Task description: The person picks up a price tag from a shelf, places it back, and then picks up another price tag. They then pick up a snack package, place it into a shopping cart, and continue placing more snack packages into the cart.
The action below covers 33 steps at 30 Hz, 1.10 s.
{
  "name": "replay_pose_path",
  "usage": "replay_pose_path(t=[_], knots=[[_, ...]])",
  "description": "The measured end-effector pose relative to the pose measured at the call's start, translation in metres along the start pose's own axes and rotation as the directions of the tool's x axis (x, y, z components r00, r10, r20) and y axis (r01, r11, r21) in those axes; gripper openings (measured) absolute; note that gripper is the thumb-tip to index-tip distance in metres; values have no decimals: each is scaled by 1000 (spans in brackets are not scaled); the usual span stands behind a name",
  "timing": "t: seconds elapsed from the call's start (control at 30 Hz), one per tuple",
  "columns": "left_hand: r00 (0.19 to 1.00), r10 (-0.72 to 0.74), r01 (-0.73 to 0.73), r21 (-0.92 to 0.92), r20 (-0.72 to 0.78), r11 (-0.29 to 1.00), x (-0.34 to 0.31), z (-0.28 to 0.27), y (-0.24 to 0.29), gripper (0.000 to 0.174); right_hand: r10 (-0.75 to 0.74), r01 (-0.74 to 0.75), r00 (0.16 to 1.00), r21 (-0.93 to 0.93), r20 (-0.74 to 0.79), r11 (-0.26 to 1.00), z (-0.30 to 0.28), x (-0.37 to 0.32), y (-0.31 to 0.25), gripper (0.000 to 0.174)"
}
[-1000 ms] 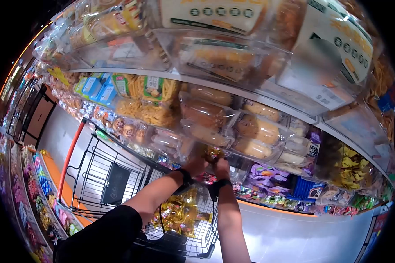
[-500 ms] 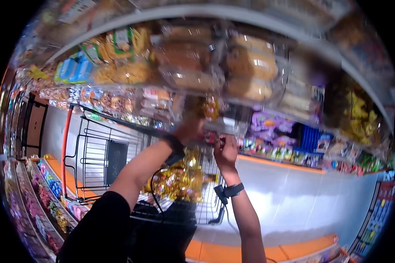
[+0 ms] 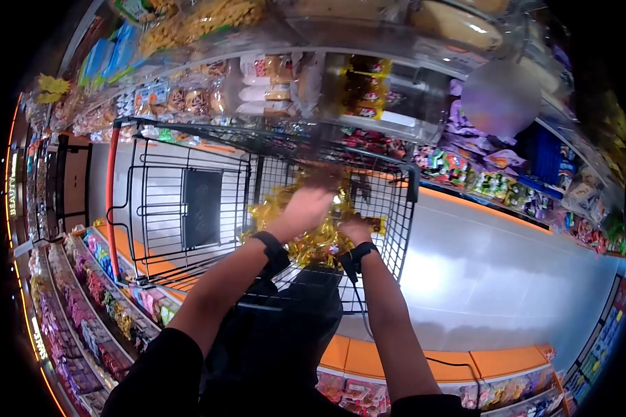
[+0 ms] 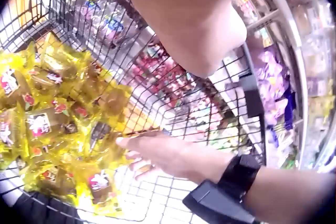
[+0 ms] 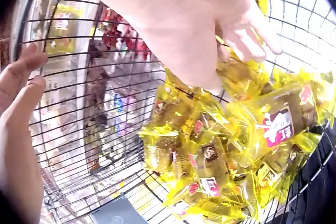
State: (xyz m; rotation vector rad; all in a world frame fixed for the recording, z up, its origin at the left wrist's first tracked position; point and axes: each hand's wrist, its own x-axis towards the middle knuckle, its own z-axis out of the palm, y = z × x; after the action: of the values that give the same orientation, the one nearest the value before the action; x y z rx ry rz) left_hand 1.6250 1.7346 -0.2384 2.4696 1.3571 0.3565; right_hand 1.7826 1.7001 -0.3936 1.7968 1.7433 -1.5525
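Pretty sure we were at the loading step, our left hand (image 3: 306, 210) and right hand (image 3: 356, 231) apart, loose-fingered, near shiny yellow plastic-wrapped packets (image 5: 275, 127) inside the black wire shopping cart (image 3: 415, 184), so next probably meant reaching beyond it for more.

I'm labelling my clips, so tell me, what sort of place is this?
Most likely a supermarket or snack shop. There's a wire shopping cart holding yellow-wrapped packets, shelves crammed with packaged snacks, and a lit sign at the far left of the head view reading BEAUTY.
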Motion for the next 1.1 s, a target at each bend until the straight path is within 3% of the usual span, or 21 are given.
replay_pose_path(t=[0.07,0.1,0.2,0.27,0.33,0.37,0.4,0.43,0.47,0.5,0.53,0.6,0.63,0.67,0.73,0.77,0.8,0.87,0.9,1.0,1.1], knots=[[983,-43,69,-142,180,987,-18,19,-4,27,64,-64,997,-11,-49,998,7,-2,-5,49],[988,-49,68,-125,144,990,-27,28,-5,24,157,-156,988,-13,1,988,7,1,-8,63],[992,-122,126,-117,40,985,-43,44,-9,25,95,-115,984,-132,-153,985,37,12,0,71],[963,-251,264,-159,97,951,-54,45,-9,25,225,-214,970,112,-96,970,29,8,-5,74],[929,-353,368,-211,108,906,-58,44,-9,26,274,-228,952,282,-137,932,17,1,-11,60],[876,-430,480,-318,218,817,-60,40,-10,31,233,-141,958,433,-168,890,16,2,-6,47],[873,-437,487,-348,216,801,-61,34,-8,34,-4,162,974,681,-227,714,15,-7,3,39],[874,-438,486,-379,210,788,-60,27,-5,37,35,-45,999,779,30,625,1,-12,0,39],[877,-435,480,-411,204,775,-59,20,-3,40,44,-265,958,812,284,521,-18,-23,-4,40],[892,-392,451,-439,223,777,-60,18,-5,43,-74,-322,930,897,359,303,-41,-54,-19,29],[858,-449,501,-600,249,624,-53,6,6,42,-152,-476,841,844,519,247,-64,-68,-30,34],[778,-526,517,-825,343,228,-40,-25,34,41,-395,-514,738,835,547,196,-88,-85,-29,39],[803,-487,437,-895,344,87,-40,-23,34,42,-423,-473,766,870,484,140,-107,-109,-44,43],[828,-420,435,-898,373,60,-34,-38,40,42,-509,-517,708,850,490,100,-114,-117,-48,45],[863,-274,445,-896,424,14,-27,-70,51,41,-521,-502,719,862,461,70,-131,-142,-59,48],[862,-300,457,-883,408,111,-25,-80,55,38,-620,-509,652,858,436,69,-140,-152,-63,52],[837,-357,497,-849,415,177,-24,-88,57,35,-608,-481,652,867,453,130,-144,-151,-60,58],[885,-386,371,-895,260,248,-14,-107,68,27,-375,-193,888,956,266,222,-159,-181,-79,64],[874,-400,384,-898,277,217,-10,-112,71,28,-364,-72,917,965,163,252,-162,-190,-82,71],[855,-421,396,-905,302,154,-2,-121,76,28,-399,83,917,973,9,214,-177,-218,-92,64],[886,-400,337,-918,234,210,4,-119,71,28,-390,317,904,888,-176,334,-175,-219,-91,44]])
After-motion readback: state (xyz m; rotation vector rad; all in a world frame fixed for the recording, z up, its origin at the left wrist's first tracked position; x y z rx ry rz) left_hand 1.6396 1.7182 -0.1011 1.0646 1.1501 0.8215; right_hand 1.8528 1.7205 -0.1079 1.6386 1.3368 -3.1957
